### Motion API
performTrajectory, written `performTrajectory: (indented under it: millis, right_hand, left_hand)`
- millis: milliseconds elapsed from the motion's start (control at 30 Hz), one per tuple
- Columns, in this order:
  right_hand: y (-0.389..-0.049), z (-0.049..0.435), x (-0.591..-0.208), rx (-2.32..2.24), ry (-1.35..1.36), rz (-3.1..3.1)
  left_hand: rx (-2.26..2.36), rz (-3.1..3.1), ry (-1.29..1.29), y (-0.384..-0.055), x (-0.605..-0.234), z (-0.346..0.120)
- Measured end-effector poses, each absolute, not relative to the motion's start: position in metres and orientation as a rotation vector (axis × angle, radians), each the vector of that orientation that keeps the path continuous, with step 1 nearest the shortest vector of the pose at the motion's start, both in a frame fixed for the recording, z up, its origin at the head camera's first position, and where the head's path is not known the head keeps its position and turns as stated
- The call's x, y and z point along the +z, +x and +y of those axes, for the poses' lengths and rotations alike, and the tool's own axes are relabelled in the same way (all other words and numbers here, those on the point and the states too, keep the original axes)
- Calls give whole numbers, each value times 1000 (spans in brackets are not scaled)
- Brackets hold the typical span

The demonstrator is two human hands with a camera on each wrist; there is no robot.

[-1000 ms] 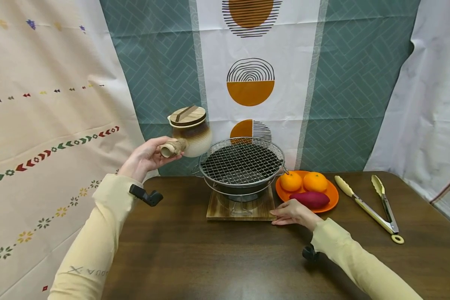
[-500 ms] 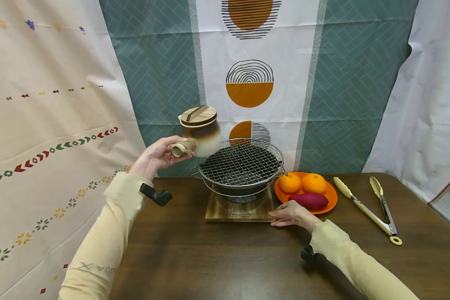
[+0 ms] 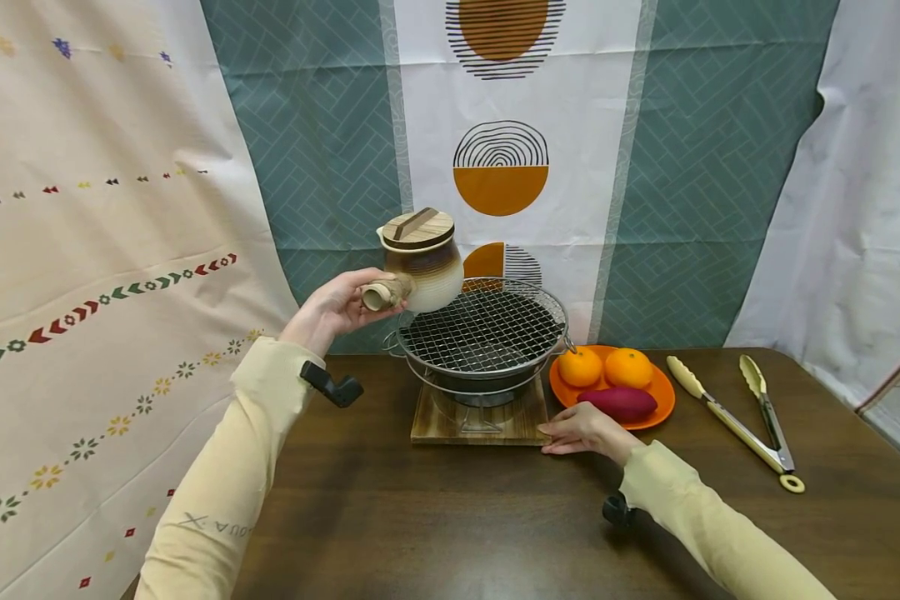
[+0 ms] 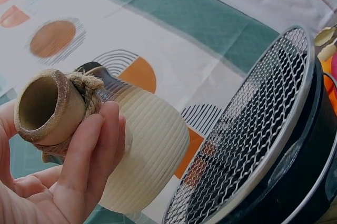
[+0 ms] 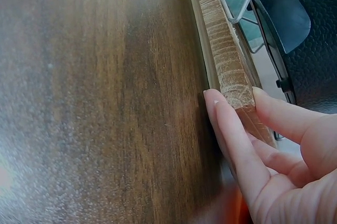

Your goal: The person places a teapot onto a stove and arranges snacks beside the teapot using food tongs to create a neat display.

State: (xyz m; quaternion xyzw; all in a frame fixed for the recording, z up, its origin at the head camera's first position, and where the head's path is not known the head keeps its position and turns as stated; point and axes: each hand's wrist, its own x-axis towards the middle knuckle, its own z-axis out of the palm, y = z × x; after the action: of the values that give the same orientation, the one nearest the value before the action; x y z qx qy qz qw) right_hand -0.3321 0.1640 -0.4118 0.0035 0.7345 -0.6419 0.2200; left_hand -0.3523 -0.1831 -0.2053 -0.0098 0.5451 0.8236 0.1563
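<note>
A ceramic teapot (image 3: 435,279), brown above and cream below with a wooden lid (image 3: 418,228), is held in the air by my left hand (image 3: 341,310). The fingers wrap its hollow, twine-bound side handle (image 4: 45,107). The pot hangs over the left rim of a round wire-mesh grill (image 3: 483,329). That grill stands on a square wooden board (image 3: 450,421). My right hand (image 3: 588,430) pinches the board's front right corner, thumb on top and fingers along the front edge, as the right wrist view shows.
Right of the grill, an orange plate (image 3: 663,408) bears two oranges (image 3: 630,367) and a purple sweet potato (image 3: 618,403). Spread tongs (image 3: 746,433) lie farther right on the brown table (image 3: 435,517). Patterned cloth (image 3: 330,150) hangs behind.
My left hand has carried the teapot rightward, from beside the grill to over its left rim. The right hand stays at the board's corner.
</note>
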Motion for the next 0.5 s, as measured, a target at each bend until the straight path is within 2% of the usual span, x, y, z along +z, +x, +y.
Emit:
performTrajectory:
  millis: [500]
  right_hand:
    - [-329,165,-412,-1789,-31,2034]
  left_hand:
    - [2303,1604,-16,-357,-203,-172]
